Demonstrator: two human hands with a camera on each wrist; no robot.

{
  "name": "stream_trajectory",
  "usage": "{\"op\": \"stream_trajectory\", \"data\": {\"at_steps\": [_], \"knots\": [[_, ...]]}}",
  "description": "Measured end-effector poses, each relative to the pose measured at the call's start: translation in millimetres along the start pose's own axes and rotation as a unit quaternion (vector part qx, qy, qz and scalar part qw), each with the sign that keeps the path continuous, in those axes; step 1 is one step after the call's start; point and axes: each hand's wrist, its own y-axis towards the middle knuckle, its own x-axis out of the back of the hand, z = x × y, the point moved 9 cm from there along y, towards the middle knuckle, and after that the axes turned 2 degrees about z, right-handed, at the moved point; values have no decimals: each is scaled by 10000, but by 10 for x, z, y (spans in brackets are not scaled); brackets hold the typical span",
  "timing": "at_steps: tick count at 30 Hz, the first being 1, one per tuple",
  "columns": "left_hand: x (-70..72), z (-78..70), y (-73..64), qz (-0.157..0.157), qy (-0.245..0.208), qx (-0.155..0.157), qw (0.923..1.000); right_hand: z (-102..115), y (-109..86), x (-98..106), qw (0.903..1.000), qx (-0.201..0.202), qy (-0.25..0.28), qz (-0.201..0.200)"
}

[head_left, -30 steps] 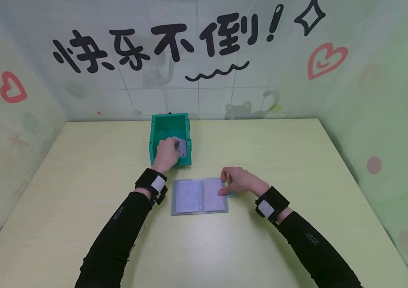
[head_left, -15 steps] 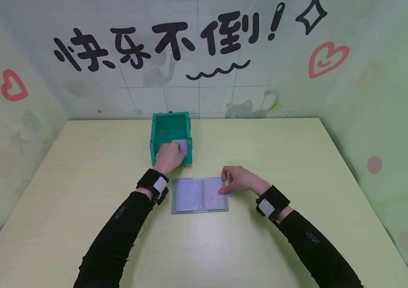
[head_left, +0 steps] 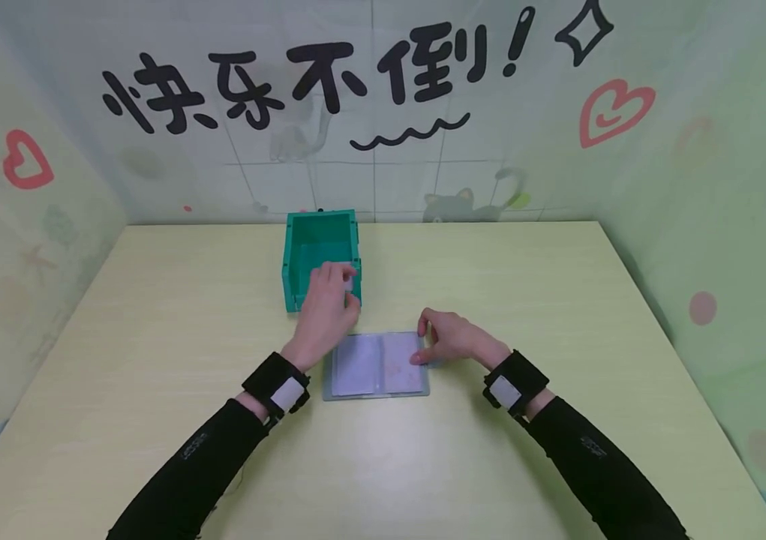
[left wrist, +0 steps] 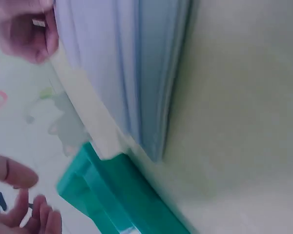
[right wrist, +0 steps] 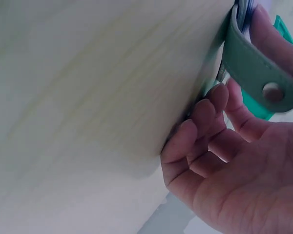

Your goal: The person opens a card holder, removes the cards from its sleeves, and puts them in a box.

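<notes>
Head view; open booklet (head_left: 370, 367) between left hand (head_left: 325, 309) and right hand (head_left: 453, 337)

Left grip (head_left: 325, 309): pulled back from inside the green bin (head_left: 318, 241), now over its near edge.
Left thumb (head_left: 352, 303): now stands plainly apart from the fingers.
Card (head_left: 349, 284): more hidden, just beyond the grip's fingers.
Booklet (head_left: 358, 369): far left corner newly covered by the grip.
Black wristband (head_left: 277, 382): drawn back behind the grip, nearer the person.
</notes>
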Motion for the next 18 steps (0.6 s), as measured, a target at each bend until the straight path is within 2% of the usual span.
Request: {"op": "stream_trajectory", "data": {"at_steps": [3,6,8,12,18], "knots": [[-174,-94,-179,842,-207,-46,9962,52,-36,11,9997,168,-75,-132],[-376,-80,-324,1696,-270,156,9850,135,-73,16,9981,454,-301,-277],[-474,-38,-392,2084,-247,295,9773,190,-93,14,9961,651,-464,-365],[-577,20,-465,2469,-29,308,9685,252,-105,7,9935,834,-576,-518],[-648,8,-490,2731,226,97,9617,288,-103,20,9920,898,-477,-752]]}}
